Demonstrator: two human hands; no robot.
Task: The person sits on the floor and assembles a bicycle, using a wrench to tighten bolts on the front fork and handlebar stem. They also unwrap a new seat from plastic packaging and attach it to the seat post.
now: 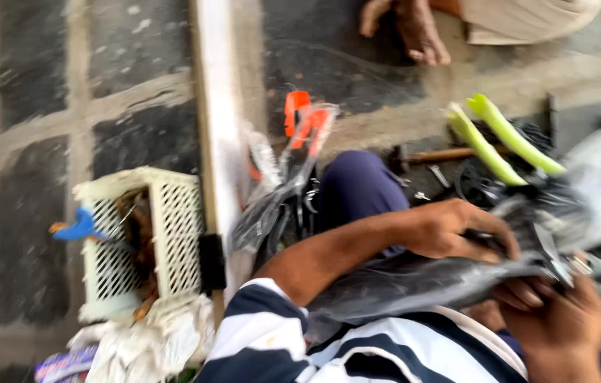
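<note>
The view is blurred by motion. My left hand (456,230), at the end of an arm in a striped sleeve, is closed over the top of a dark grey plastic bag (414,280) lying across my lap. My right hand (563,323) grips the same bag from below at its right end, fingers curled under it. A small metal part (552,255) sticks out of the bag between the two hands. What is inside the bag is hidden.
A white lattice basket (173,234) with a blue-handled tool (77,227) stands left on stone paving, above a white cloth (152,340). An orange-handled packaged tool (300,120), green tubes (506,138) and a wooden-handled hammer (442,154) lie ahead. Another person's foot (414,28) is at the top.
</note>
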